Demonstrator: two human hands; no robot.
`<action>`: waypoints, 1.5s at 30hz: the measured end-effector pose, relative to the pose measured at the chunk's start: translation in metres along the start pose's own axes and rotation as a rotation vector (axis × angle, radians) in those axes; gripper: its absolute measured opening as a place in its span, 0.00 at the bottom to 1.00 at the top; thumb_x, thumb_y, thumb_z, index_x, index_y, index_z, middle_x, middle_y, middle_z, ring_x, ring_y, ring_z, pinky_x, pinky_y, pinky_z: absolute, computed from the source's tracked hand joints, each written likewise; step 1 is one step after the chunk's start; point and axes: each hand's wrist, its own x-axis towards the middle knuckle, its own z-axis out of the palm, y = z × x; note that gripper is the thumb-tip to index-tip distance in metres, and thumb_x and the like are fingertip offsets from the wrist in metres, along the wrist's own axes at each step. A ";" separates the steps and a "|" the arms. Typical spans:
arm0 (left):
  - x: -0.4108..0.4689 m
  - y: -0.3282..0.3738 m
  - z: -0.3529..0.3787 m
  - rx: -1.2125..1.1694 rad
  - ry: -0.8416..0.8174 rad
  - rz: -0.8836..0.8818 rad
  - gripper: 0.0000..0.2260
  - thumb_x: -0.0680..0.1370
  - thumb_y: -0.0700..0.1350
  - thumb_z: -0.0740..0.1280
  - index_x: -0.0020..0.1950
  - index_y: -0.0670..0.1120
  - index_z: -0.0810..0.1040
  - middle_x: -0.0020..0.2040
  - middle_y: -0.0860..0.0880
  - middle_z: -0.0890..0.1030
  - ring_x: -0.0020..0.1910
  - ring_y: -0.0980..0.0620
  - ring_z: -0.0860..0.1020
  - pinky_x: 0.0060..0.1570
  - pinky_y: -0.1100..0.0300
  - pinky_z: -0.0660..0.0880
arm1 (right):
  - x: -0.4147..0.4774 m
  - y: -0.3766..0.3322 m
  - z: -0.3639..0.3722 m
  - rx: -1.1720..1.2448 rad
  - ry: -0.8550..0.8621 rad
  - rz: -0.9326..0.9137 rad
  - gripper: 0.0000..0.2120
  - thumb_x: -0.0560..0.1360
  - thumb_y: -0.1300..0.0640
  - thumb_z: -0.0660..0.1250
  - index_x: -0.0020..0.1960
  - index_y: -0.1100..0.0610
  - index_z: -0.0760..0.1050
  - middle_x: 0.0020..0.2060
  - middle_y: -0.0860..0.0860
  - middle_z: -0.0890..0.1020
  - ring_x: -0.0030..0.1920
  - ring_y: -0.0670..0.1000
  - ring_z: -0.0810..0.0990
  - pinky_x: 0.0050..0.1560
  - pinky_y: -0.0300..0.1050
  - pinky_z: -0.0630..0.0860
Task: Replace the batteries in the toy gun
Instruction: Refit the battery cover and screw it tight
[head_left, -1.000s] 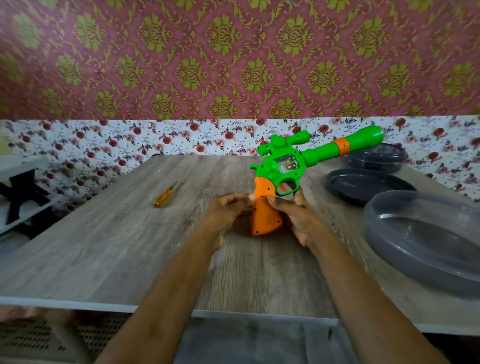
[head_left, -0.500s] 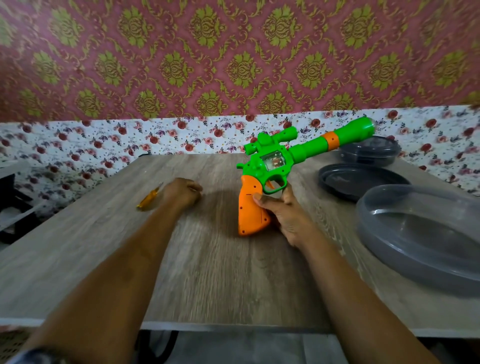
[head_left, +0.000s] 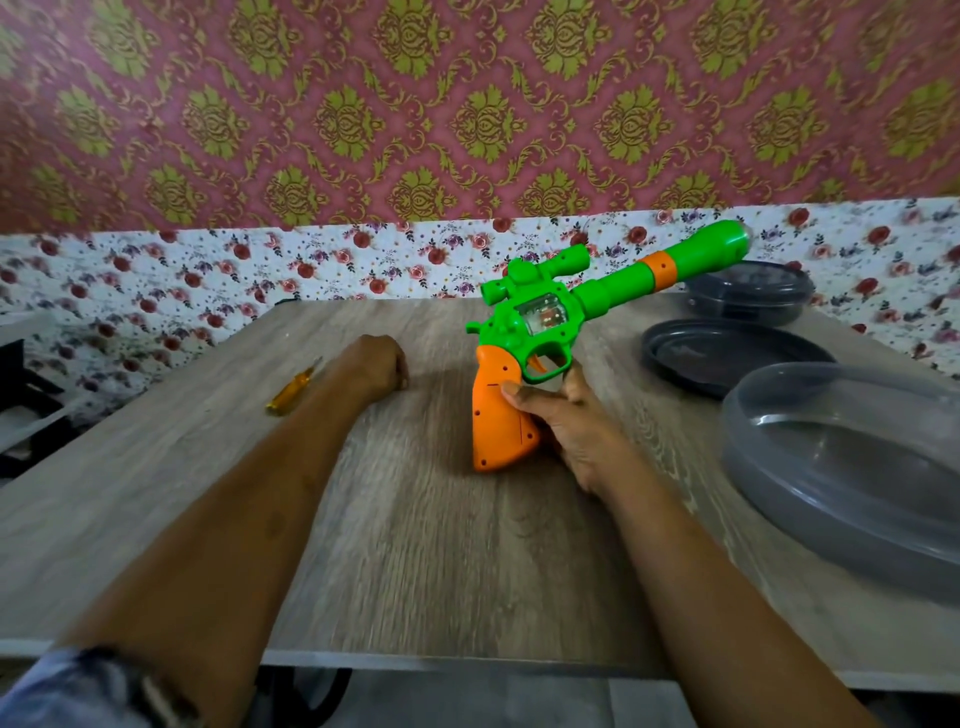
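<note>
A green toy gun (head_left: 545, 317) with an orange grip stands butt-down on the wooden table (head_left: 415, 545), its barrel slanting up to the right. My right hand (head_left: 566, 421) grips the orange handle from the right, thumb across its side. My left hand (head_left: 376, 364) rests on the table to the left of the gun, fingers curled in with nothing visible in them. A yellow-handled screwdriver (head_left: 292, 387) lies just left of that hand, apart from it. No batteries are in sight.
A large grey translucent lid (head_left: 841, 467) lies at the right edge. Behind it sit a dark round tray (head_left: 727, 358) and a dark lidded container (head_left: 748, 293). A flowered wall runs along the table's back. A dark stand (head_left: 26, 395) is at far left.
My left hand has let go of the gun's grip and moved left across the table, close to the screwdriver. My right hand keeps hold of the gun, which stays upright.
</note>
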 end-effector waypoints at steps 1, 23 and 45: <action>-0.002 0.002 0.002 0.034 0.004 -0.001 0.05 0.77 0.39 0.67 0.50 0.40 0.81 0.55 0.41 0.80 0.53 0.44 0.77 0.54 0.56 0.72 | -0.001 -0.001 0.000 -0.003 0.002 0.000 0.39 0.65 0.60 0.74 0.71 0.51 0.59 0.54 0.48 0.79 0.60 0.53 0.76 0.66 0.60 0.69; -0.068 0.036 -0.006 -0.765 0.072 0.018 0.04 0.73 0.36 0.70 0.42 0.39 0.77 0.36 0.43 0.80 0.33 0.52 0.78 0.32 0.65 0.76 | -0.009 -0.009 0.006 -0.008 0.037 0.018 0.34 0.69 0.63 0.72 0.70 0.53 0.60 0.57 0.51 0.78 0.53 0.48 0.77 0.61 0.52 0.72; -0.085 0.049 -0.003 -1.230 -0.302 -0.074 0.15 0.73 0.33 0.69 0.45 0.47 0.65 0.33 0.43 0.78 0.25 0.55 0.78 0.27 0.65 0.77 | -0.006 -0.007 0.007 -0.073 0.112 0.030 0.32 0.69 0.61 0.73 0.68 0.56 0.63 0.59 0.52 0.77 0.57 0.51 0.77 0.58 0.48 0.74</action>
